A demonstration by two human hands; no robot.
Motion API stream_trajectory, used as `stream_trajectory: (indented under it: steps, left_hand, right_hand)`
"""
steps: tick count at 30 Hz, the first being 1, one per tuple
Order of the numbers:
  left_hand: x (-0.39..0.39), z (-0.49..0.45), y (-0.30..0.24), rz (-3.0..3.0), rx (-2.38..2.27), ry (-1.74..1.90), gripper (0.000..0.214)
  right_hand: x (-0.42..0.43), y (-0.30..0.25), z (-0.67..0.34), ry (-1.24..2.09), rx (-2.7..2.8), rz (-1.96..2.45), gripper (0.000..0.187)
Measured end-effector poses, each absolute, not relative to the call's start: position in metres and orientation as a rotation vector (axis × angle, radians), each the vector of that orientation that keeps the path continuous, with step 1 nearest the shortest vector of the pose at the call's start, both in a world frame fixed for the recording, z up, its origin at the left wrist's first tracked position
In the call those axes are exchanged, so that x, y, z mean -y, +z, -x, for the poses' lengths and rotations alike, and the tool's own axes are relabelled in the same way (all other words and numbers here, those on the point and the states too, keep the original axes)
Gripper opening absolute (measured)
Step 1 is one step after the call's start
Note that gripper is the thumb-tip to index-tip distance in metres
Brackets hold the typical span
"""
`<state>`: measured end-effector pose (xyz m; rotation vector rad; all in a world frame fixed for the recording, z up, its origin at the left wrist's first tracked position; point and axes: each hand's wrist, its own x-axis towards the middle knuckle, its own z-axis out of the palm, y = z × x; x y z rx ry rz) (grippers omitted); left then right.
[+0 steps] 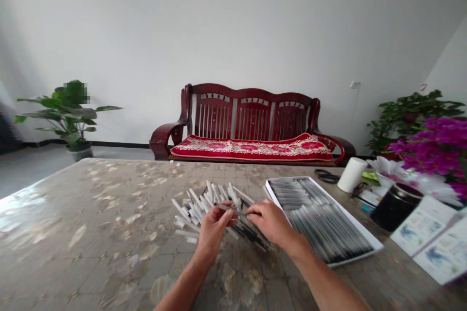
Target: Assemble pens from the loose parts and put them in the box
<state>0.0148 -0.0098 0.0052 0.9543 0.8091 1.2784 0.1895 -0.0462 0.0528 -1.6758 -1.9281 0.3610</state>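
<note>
A thin pen [233,210] with a dark end is held roughly level between both hands, above a loose pile. My left hand [215,223] pinches it near its dark left end. At the other end, the fingers of my right hand [270,221] are closed on the pen. Beneath and behind the hands lies a heap of white pens [199,204], with black slender pieces [251,235] in its lower right part. Right of the heap, a white shallow box [375,245] holds many grey translucent pens [324,218] in packed rows.
Black scissors [327,176], a white roll [352,175], a black canister [397,206] and a standing white card [425,226] are on the right of the patterned table [109,233]. Purple flowers [434,148] rise behind them. A wooden bench [251,112] stands beyond the table.
</note>
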Motion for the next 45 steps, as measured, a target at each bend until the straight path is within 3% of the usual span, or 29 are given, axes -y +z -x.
stream_trajectory:
  steps: [3, 12, 16, 21, 37, 45]
  left_hand:
    - [0.008, -0.012, 0.007, -0.971, -0.868, 1.323, 0.057]
    - [-0.008, 0.002, -0.006, -0.900, -1.089, 1.522, 0.053]
    - [-0.005, 0.002, -0.004, -0.909, -1.107, 1.508, 0.051]
    - [-0.005, 0.003, -0.003, -0.902, -1.111, 1.510, 0.046]
    - [-0.009, 0.006, -0.001, -0.831, -1.094, 1.508, 0.044]
    - [-0.017, 0.017, -0.001, -0.822, -1.149, 1.605, 0.039]
  right_hand:
    - [0.037, 0.058, -0.239, 0.132, 1.891, 1.803, 0.019]
    - [-0.006, 0.068, -0.366, -0.375, 1.843, 2.399, 0.021]
    - [-0.021, 0.058, -0.372, -0.352, 1.887, 2.415, 0.018]
    - [-0.039, 0.046, -0.361, -0.274, 1.910, 2.369, 0.030]
    - [-0.042, 0.020, -0.332, 0.087, 1.958, 2.254, 0.030]
    - [-0.044, 0.003, -0.326, 0.069, 1.937, 2.362, 0.058]
